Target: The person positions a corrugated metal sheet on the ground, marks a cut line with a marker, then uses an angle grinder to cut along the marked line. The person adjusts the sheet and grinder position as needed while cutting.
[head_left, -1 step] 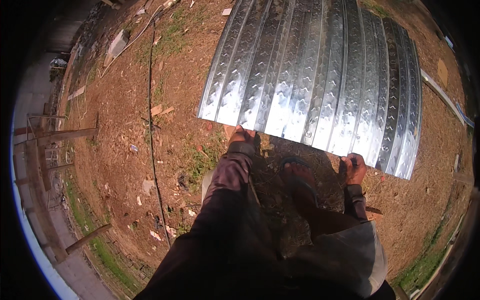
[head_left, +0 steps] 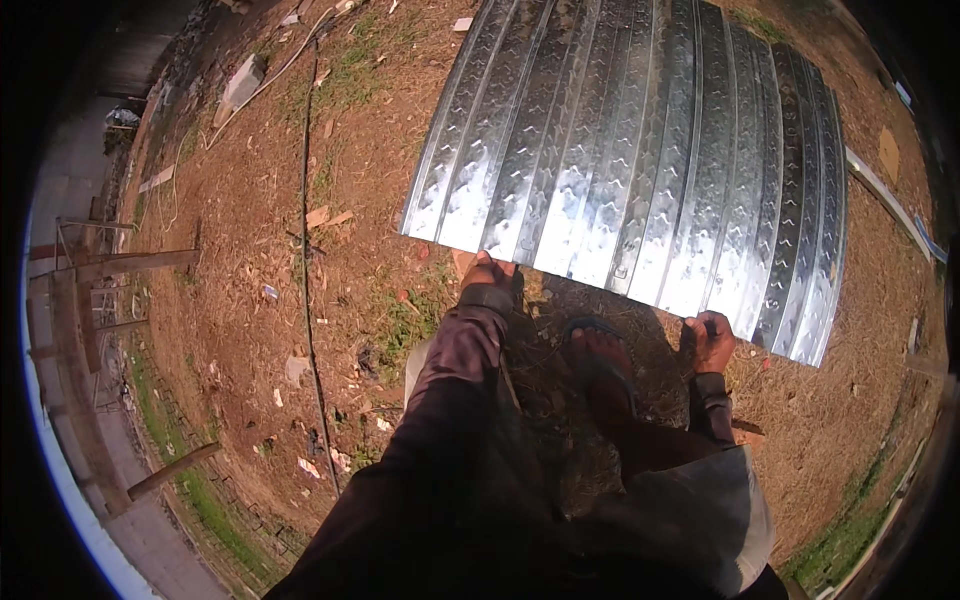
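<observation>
A wide, shiny corrugated metal sheet (head_left: 610, 160) with raised ribs and small chevron marks reaches from the top of the view down to its near edge in front of me. My left hand (head_left: 487, 270) grips that near edge left of its middle, fingers curled at the rim. Toward the right end of the same edge, my right hand (head_left: 711, 340) is closed on the sheet, thumb on top. The fingertips beneath the metal are hidden. Between my forearms, my sandalled foot (head_left: 600, 355) stands in shadow below the edge.
A dark hose or cable (head_left: 306, 230) runs along the brown ground on the left. Beyond it stands a wooden frame (head_left: 135, 262). A pale block (head_left: 242, 82) lies at the far left, and a long strip (head_left: 890, 203) lies right of the sheet.
Almost nothing differs. The sheet and both hands sit very slightly lower and to the right in the picture; the grip is the same.
</observation>
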Available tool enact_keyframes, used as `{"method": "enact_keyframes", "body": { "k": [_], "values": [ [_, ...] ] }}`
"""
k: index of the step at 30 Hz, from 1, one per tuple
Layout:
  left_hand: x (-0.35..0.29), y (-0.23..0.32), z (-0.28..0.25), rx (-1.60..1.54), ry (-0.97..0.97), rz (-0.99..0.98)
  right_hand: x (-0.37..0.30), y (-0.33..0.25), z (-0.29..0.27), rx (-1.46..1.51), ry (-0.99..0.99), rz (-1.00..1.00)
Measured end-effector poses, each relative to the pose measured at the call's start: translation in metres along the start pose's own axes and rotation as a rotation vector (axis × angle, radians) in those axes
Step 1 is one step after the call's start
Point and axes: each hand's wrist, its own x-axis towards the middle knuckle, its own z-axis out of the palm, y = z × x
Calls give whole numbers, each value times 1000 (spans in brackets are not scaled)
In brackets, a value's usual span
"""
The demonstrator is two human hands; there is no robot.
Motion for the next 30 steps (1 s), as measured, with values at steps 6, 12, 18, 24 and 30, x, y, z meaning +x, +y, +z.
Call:
{"method": "enact_keyframes", "body": {
  "k": [6, 12, 18, 24, 30],
  "values": [
    [4, 45, -4, -934, 170, -493, 5, 3, -2, 107, -27, 28],
    [18, 62, -36, -955, 73, -608, 7, 18, 13, 70, 62, -68],
    [16, 73, -50, -1270, 100, -734, 4, 7, 12, 156, 45, 7],
    [24, 30, -46, -1264, -62, -548, -16, 10, 10, 53, 246, 22],
    [36, -36, -31, -691, -133, -68, -14, 60, -66, 178, 779, 440]
  ]
}}
